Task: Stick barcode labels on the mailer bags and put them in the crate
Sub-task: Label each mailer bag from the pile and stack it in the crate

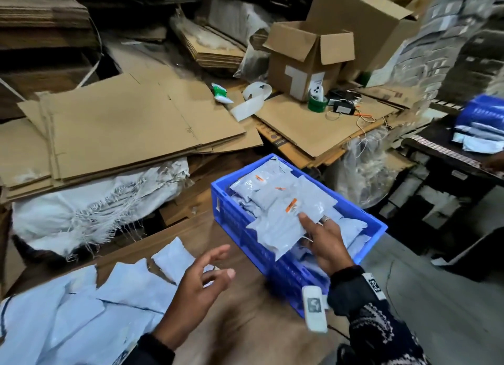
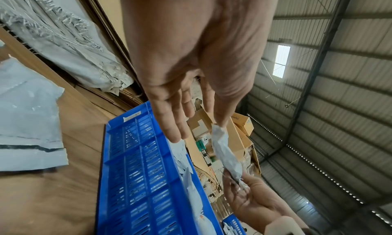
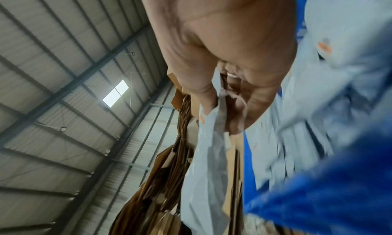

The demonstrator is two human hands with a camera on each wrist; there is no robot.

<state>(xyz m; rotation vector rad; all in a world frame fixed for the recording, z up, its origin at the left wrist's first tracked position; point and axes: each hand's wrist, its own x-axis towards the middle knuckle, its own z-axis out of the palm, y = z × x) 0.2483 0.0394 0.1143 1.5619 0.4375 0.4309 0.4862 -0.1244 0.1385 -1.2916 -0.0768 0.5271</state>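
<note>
A blue crate (image 1: 237, 217) stands on the brown table, filled with several grey mailer bags that carry orange barcode labels. My right hand (image 1: 313, 228) holds one labelled mailer bag (image 1: 278, 228) just above the crate's contents, thumb on top and fingers beneath. The right wrist view shows that hand (image 3: 222, 108) pinching the bag (image 3: 207, 154) by its edge. My left hand (image 1: 215, 263) hovers open and empty left of the crate, fingers spread. Seen from the left wrist, its straight fingers (image 2: 176, 126) point past the crate (image 2: 137, 171) toward the held bag (image 2: 227, 154). A pile of plain mailer bags (image 1: 81, 304) lies at the lower left.
Flattened cardboard sheets (image 1: 122, 127) and a frayed white sack (image 1: 90, 203) lie behind the table. An open carton (image 1: 302, 56), a green tape roll (image 1: 317, 102) and a curled strip of label backing (image 1: 253, 100) sit farther back. Another person's hand (image 1: 493, 162) rests on a dark table at the right.
</note>
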